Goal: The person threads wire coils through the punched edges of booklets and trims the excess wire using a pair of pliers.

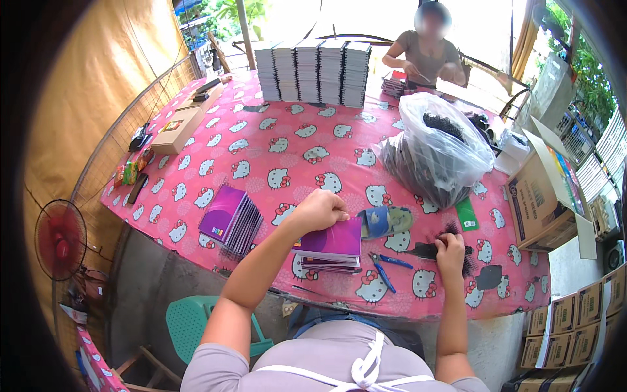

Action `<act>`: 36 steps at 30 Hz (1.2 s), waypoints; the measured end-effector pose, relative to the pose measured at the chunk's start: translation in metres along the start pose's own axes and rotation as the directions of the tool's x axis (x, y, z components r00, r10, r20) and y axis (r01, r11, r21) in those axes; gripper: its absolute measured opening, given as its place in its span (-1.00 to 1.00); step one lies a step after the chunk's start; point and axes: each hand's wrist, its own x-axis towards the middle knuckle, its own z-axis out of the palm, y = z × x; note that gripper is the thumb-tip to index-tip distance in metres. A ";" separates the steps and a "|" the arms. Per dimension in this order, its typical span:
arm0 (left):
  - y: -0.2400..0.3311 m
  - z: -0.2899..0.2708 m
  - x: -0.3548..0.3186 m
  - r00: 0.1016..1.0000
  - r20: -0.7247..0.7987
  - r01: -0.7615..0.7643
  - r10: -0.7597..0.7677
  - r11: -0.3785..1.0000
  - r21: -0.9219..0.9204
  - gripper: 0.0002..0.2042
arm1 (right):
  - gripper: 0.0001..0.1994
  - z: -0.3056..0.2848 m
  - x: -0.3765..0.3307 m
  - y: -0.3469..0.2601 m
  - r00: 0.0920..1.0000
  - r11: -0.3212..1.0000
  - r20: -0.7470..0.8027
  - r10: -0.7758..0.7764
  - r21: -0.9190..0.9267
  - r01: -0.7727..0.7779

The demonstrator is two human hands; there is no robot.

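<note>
A small stack of purple notebooks [333, 243] lies in front of me near the table's front edge. My left hand [320, 210] is closed at the far edge of the top one, its fingertips pressed together there. To the right, my right hand [450, 253] has its fingers closed on a black spiral binding coil [467, 261], among other dark coils on the cloth. Blue-handled cutting pliers [385, 269] lie between the two hands. Behind the stack sits a rounded blue-and-green thing [386, 222] whose kind I cannot make out. Another stack of purple spiral-bound notebooks [225, 212] stands left.
A pink patterned cloth covers the table [287, 137]. Tall stacks of bound books [313, 73] stand at the back. A clear plastic bag of black coils [437, 153], a green card [466, 214] and an open carton [539, 202] are right. Across the table, a person [428, 55] handles small books.
</note>
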 end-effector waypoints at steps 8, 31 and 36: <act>-0.006 0.004 -0.002 0.998 -0.043 -0.049 0.045 0.994 -0.093 -0.81 | -0.78 0.006 0.012 -0.055 0.981 0.917 0.185 -0.054 0.399 -0.025; 0.036 -0.011 -0.053 0.867 -0.459 -0.305 0.195 0.935 -0.179 -0.87 | -0.78 0.002 0.012 -0.087 0.946 0.807 0.306 -0.109 0.583 -0.096; 0.046 -0.015 -0.055 0.781 -0.544 -0.370 0.308 0.929 -0.005 -0.88 | -0.78 -0.003 0.022 -0.102 0.947 0.754 0.292 -0.133 0.651 -0.095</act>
